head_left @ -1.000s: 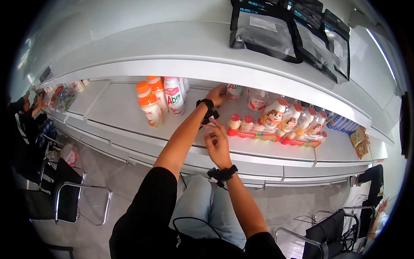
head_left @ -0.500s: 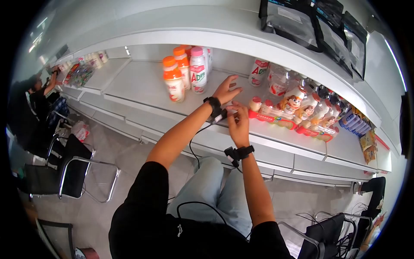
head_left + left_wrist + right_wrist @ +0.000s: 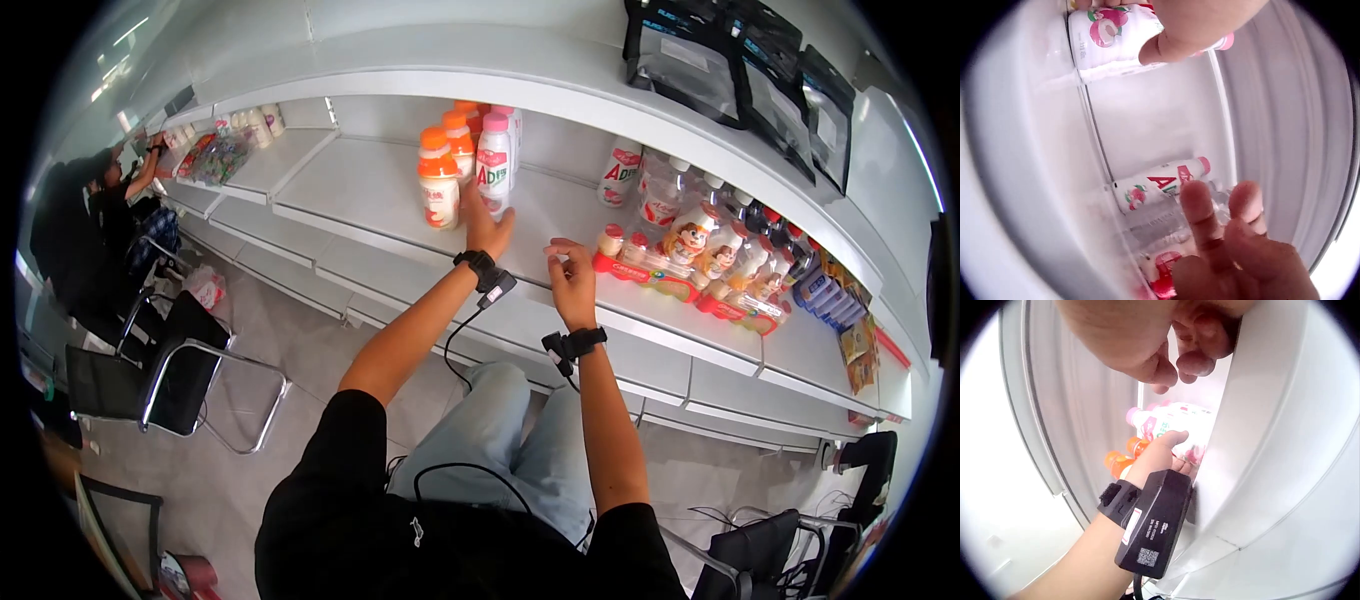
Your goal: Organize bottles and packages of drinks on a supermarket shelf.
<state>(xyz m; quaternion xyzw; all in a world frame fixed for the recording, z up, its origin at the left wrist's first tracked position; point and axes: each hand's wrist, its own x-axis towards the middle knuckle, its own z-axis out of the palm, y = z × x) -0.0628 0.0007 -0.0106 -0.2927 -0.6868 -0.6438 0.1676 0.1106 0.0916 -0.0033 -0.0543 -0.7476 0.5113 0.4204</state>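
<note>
In the head view my left hand (image 3: pixel 487 232) is at the lower part of a pink-capped white bottle (image 3: pixel 493 160), thumb to its right and fingers to its left. The left wrist view shows this hand (image 3: pixel 1204 25) gripping the lychee-printed bottle (image 3: pixel 1113 40) between thumb and fingers. Orange-capped bottles (image 3: pixel 438 190) stand directly to the left. My right hand (image 3: pixel 574 285) hovers at the shelf's front edge, fingers loosely bent and holding nothing; its fingertips come near each other in the right wrist view. Another AD bottle (image 3: pixel 619 172) stands upright behind it, untouched.
Clear bottles (image 3: pixel 662 190) and red-wrapped packs of small bottles (image 3: pixel 645 275) fill the shelf at right. An upper shelf (image 3: pixel 400 85) overhangs the bottles, with black pouches (image 3: pixel 690 65) on top. Chairs (image 3: pixel 190 335) and a seated person are at left.
My left hand has moved left from the single AD bottle to the pink-capped bottle in the group and taken hold of it. The head view has shifted; my right hand stays empty near the front edge.
</note>
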